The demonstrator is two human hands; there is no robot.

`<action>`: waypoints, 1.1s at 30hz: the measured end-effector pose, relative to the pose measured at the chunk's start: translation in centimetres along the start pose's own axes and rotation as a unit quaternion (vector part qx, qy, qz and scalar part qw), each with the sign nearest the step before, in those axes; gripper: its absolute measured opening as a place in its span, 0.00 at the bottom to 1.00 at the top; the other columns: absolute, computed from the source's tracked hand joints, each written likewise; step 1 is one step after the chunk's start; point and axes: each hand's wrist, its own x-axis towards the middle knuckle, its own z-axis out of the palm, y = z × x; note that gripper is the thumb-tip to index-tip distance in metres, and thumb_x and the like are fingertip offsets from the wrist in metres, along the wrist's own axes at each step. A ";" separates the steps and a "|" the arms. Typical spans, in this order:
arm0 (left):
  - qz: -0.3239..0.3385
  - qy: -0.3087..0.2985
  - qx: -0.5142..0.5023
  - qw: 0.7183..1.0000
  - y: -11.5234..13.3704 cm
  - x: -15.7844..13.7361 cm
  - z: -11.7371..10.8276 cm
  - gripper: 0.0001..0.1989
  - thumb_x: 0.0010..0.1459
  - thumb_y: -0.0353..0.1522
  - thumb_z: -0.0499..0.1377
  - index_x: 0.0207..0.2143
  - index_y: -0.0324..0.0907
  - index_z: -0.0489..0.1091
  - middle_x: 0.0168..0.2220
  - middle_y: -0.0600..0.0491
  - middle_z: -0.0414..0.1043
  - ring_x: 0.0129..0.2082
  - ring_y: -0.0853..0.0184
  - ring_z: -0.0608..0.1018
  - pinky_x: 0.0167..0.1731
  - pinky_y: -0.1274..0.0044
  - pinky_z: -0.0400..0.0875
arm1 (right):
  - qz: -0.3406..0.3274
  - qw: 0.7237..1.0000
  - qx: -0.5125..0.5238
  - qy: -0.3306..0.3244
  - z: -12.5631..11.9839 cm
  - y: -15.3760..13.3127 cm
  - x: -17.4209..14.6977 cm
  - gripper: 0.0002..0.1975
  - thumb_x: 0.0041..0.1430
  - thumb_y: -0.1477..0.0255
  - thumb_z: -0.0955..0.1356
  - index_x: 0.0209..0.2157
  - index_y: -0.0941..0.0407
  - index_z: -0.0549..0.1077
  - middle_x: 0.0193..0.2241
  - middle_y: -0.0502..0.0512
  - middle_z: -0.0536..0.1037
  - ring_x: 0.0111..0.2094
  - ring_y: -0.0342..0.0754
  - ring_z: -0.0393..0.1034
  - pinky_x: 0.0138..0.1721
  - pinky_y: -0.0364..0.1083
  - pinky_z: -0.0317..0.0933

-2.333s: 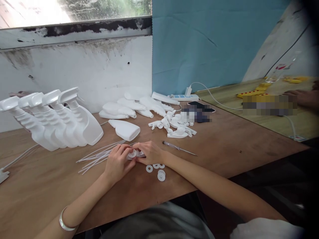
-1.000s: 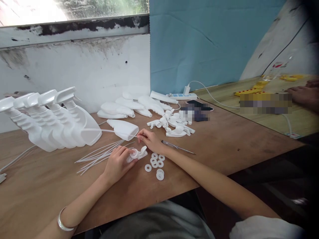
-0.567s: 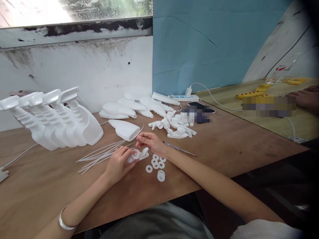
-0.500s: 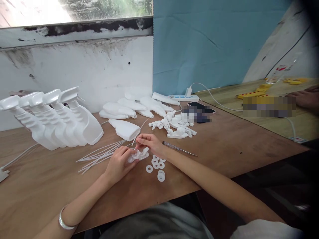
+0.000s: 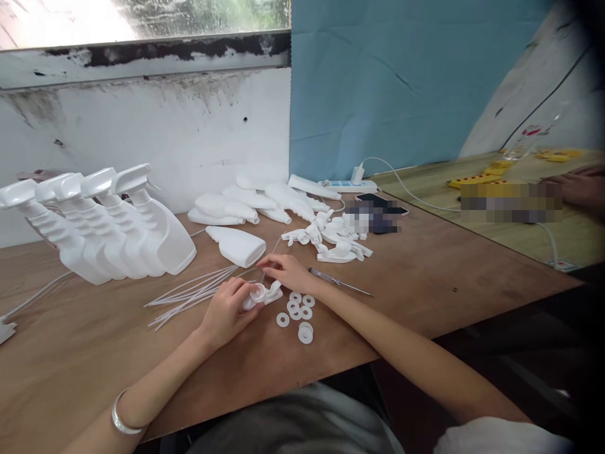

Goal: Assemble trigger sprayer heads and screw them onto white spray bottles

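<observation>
My left hand (image 5: pixel 231 309) is closed around a white trigger sprayer head (image 5: pixel 274 292), keeping it just above the table with its round collar turned up. Just beyond it, my right hand (image 5: pixel 286 272) pinches a thin white dip tube (image 5: pixel 276 247), which is faint and slants upward past the fingers. Whether the tube's lower end touches the sprayer head I cannot tell. Several flat white washers (image 5: pixel 295 307) lie below my right wrist. More white tubes (image 5: pixel 189 293) are fanned out left of my left hand.
White spray bottles (image 5: pixel 118 239) stand in a row at left; others (image 5: pixel 250 198) lie along the wall. One bottle (image 5: pixel 236 246) lies nearer. Loose sprayer heads (image 5: pixel 331 236) form a pile. A screwdriver (image 5: pixel 338 280), phone (image 5: pixel 382 203) and power strip (image 5: pixel 347 186) are farther right. Another person's hand (image 5: pixel 579 187) is at far right.
My right hand has shifted slightly away from the sprayer head, and the tube in its fingers has moved a little right. My left hand stays in place with the sprayer head.
</observation>
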 end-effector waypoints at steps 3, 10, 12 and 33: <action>-0.001 -0.003 -0.004 1.000 -0.1 -0.1 0.1 0.09 0.56 0.34 0.54 0.40 0.42 0.64 0.35 0.49 0.68 0.36 0.63 0.70 0.36 0.71 0.66 | 0.031 0.998 -0.025 -0.049 -0.3 0.3 0.3 0.11 0.58 0.72 0.62 0.39 0.59 0.73 0.29 0.52 0.76 0.29 0.42 0.69 0.30 0.40 0.59; 0.005 -0.005 -0.028 1.000 0.1 -0.1 0.1 0.09 0.55 0.32 0.55 0.40 0.42 0.64 0.36 0.48 0.67 0.36 0.64 0.70 0.36 0.72 0.66 | -0.027 0.991 -0.108 -0.075 -0.7 0.9 0.1 0.06 0.53 0.75 0.67 0.34 0.57 0.75 0.26 0.50 0.73 0.27 0.41 0.65 0.30 0.39 0.54; 0.004 -0.009 -0.034 0.999 0.1 0.0 0.0 0.09 0.55 0.32 0.55 0.40 0.42 0.64 0.37 0.48 0.67 0.36 0.64 0.70 0.36 0.72 0.66 | -0.040 0.987 -0.135 -0.074 -0.7 0.8 0.0 0.04 0.52 0.73 0.68 0.32 0.57 0.74 0.28 0.50 0.72 0.28 0.41 0.64 0.29 0.39 0.52; 0.005 -0.011 -0.023 1.000 0.1 0.0 0.1 0.10 0.56 0.31 0.53 0.41 0.42 0.62 0.38 0.48 0.68 0.37 0.63 0.71 0.38 0.71 0.66 | 0.142 0.928 -0.344 -0.016 -1.3 0.6 -0.2 0.15 0.53 0.61 0.65 0.30 0.59 0.74 0.32 0.65 0.77 0.35 0.57 0.72 0.30 0.47 0.60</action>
